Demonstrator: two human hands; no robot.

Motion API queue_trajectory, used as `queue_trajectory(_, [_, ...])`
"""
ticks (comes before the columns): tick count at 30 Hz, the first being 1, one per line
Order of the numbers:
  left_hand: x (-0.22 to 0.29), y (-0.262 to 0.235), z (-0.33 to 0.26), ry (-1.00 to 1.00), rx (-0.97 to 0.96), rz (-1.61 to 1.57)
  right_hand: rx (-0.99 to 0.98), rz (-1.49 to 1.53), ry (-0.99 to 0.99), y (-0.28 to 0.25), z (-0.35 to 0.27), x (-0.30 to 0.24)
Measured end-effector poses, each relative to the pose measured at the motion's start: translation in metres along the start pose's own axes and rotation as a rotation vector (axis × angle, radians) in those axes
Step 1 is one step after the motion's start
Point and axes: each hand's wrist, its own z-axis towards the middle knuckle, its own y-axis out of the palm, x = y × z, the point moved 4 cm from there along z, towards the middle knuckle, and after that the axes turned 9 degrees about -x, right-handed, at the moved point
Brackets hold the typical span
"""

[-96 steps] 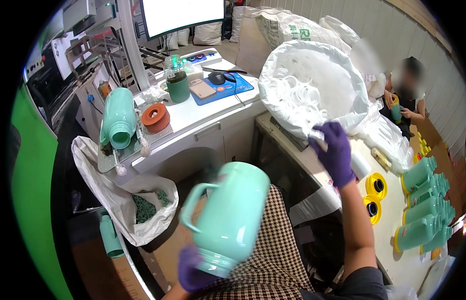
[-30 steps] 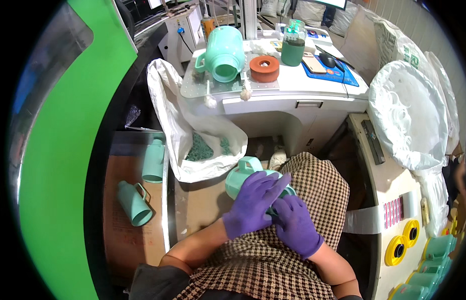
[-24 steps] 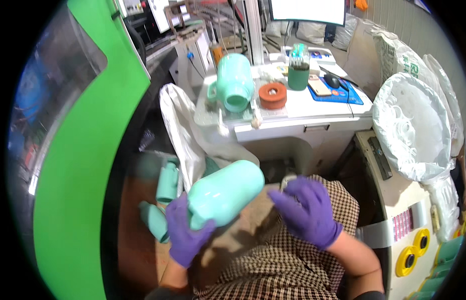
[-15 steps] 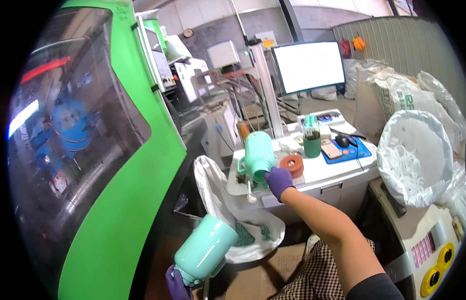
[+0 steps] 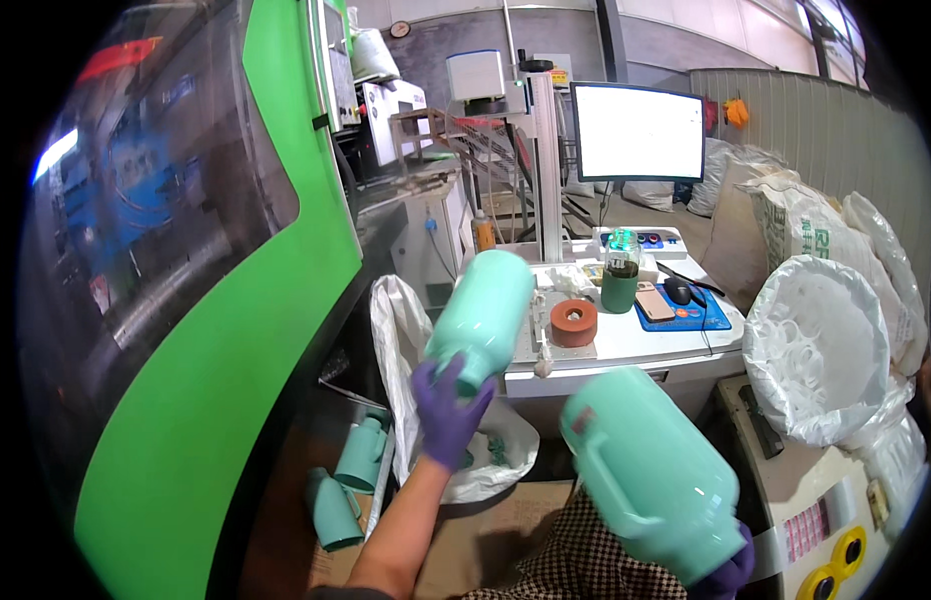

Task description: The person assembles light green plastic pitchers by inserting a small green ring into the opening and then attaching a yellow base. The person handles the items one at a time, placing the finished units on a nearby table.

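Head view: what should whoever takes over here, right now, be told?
Left hand: gripping the upper mint-green jug by its end, tilted, at the left edge of the white bench, beside the orange tape roll.
Right hand: holding the nearer mint-green jug from below, over the lap, handle facing left.
Done: two jugs on the floor by the white bag.
Left: neither held jug is set down yet.

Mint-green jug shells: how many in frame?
4. One in the left hand, jug raised by the white bench; one held low by the right hand; two on the floor. More may be hidden.
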Motion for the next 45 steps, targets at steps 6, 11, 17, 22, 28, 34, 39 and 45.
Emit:
queue_trajectory(6, [-0.023,0.107,0.032,0.046,-0.154,0.23,0.125,-0.773,-0.234,-0.082,-0.079,-0.022])
queue_trajectory(11, [-0.017,0.127,0.051,-0.124,-0.396,0.298,0.029,-0.6,-0.296,-0.102,-0.098,-0.036])
queue_trajectory(17, [-0.025,0.127,0.061,-0.168,-0.535,0.218,-0.379,-0.474,-0.37,-0.074,-0.06,-0.07])
queue_trajectory(22, [-0.056,0.136,0.064,-0.085,-0.499,0.116,-0.445,-0.348,-0.385,-0.041,-0.035,-0.066])
queue_trajectory(28, [-0.051,0.122,0.069,-0.096,-0.495,0.348,-0.433,-0.225,-0.366,-0.009,-0.012,-0.073])
queue_trajectory(34, [0.082,0.065,0.051,0.147,-0.513,-0.482,-0.547,-0.421,-0.473,0.012,-0.007,-0.064])
queue_trajectory(39, [0.235,-0.07,-0.006,0.345,-1.428,-1.254,-0.502,-0.142,-0.461,0.06,0.0,-0.064])
queue_trajectory(45, [0.188,-0.104,-0.008,0.623,-1.115,-0.565,-0.354,-0.168,-0.379,0.03,-0.027,-0.042])
